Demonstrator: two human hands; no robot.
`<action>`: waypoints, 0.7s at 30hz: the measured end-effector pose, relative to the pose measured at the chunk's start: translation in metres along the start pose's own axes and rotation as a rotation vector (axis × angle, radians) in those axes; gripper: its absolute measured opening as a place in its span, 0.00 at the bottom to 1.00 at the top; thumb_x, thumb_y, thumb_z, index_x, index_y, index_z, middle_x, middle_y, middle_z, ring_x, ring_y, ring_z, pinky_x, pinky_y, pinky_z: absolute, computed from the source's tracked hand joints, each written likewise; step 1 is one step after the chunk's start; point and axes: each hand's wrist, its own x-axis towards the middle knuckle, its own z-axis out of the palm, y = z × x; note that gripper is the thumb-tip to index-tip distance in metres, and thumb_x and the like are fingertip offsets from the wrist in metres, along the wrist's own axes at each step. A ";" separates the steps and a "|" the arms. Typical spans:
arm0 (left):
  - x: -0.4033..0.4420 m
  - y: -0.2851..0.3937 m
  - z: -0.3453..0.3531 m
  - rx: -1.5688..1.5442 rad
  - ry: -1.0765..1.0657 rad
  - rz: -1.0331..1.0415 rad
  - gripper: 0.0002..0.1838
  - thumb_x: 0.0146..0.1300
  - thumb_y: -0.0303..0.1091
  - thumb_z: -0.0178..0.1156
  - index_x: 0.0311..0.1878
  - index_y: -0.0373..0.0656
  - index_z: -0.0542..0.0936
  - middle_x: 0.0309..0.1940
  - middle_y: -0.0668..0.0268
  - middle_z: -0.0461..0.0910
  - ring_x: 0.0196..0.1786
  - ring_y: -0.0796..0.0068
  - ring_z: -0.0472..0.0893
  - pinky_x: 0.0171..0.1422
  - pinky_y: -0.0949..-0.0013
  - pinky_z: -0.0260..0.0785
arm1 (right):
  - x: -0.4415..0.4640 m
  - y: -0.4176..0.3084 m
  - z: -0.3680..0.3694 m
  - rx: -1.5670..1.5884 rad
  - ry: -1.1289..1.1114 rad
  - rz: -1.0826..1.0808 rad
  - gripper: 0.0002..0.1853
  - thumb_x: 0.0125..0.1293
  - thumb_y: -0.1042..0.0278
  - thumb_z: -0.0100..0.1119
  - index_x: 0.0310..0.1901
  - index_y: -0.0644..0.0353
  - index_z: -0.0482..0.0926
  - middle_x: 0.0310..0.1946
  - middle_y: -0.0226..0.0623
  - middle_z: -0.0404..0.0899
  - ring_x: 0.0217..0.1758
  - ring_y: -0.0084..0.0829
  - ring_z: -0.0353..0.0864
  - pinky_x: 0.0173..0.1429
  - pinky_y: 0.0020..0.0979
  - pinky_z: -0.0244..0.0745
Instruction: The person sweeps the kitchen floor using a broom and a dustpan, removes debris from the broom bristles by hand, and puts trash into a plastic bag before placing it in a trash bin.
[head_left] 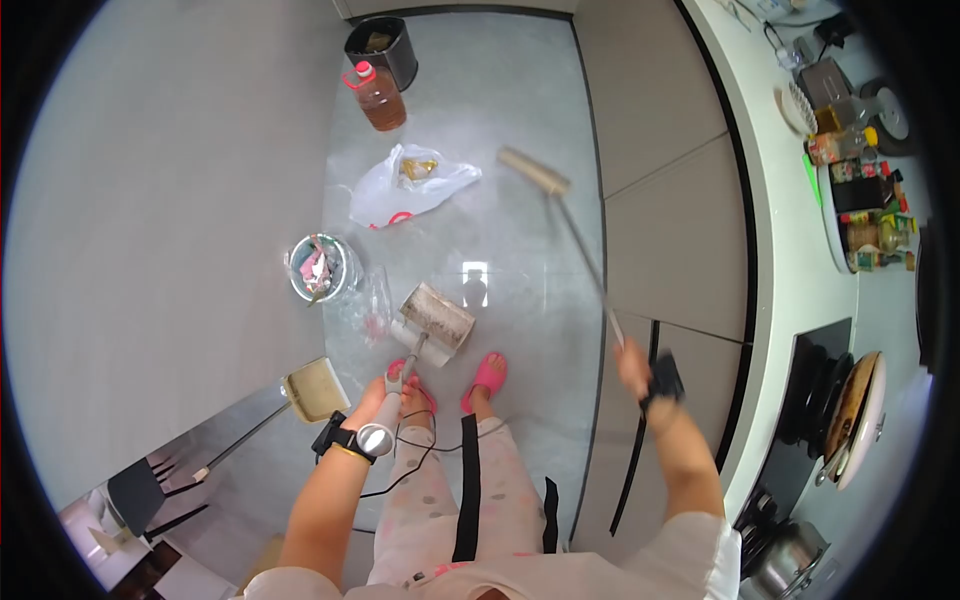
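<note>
My left hand (372, 402) is closed round the thick grey handle of a long-handled sticky lint roller (438, 315). The roller's sheet is speckled with dirt, and its head is just ahead of my pink slippers (487, 374). Out to the right, my right hand (632, 368) grips the thin pole of a broom (535, 170). Its narrow beige head is slightly blurred, angled over the floor near the cabinets. Between the two tools and farther ahead, a white plastic bag (415, 190) lies on the tiles with something yellow on it.
A trash bin (345, 270) full of litter stands left, with clear plastic beside it. Ahead are a jug of reddish-brown liquid (382, 103) and a black bin (398, 55). A beige dustpan (315, 390) is at lower left. Cabinets (665, 235) and a cluttered counter (765, 250) line the right.
</note>
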 end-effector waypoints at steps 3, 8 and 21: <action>0.001 0.001 -0.007 -0.110 0.074 -0.037 0.10 0.55 0.28 0.42 0.36 0.29 0.63 0.23 0.64 0.66 0.17 0.81 0.67 0.13 0.83 0.62 | 0.092 0.012 0.028 -0.295 0.128 -0.184 0.17 0.57 0.59 0.42 0.32 0.69 0.70 0.28 0.50 0.74 0.33 0.44 0.74 0.35 0.36 0.66; -0.005 0.002 -0.018 -0.096 0.024 -0.056 0.11 0.55 0.30 0.42 0.35 0.29 0.64 0.22 0.65 0.65 0.18 0.82 0.68 0.14 0.83 0.64 | 0.093 0.100 0.154 -0.593 -0.226 0.057 0.18 0.57 0.62 0.37 0.38 0.64 0.75 0.31 0.40 0.77 0.31 0.30 0.74 0.31 0.34 0.68; 0.004 -0.001 -0.001 0.103 0.042 0.026 0.11 0.56 0.31 0.42 0.37 0.32 0.64 0.21 0.64 0.67 0.16 0.80 0.69 0.13 0.83 0.60 | -0.196 -0.009 0.111 0.357 -0.766 0.279 0.16 0.58 0.59 0.43 0.27 0.69 0.63 0.10 0.40 0.63 0.09 0.32 0.66 0.11 0.32 0.61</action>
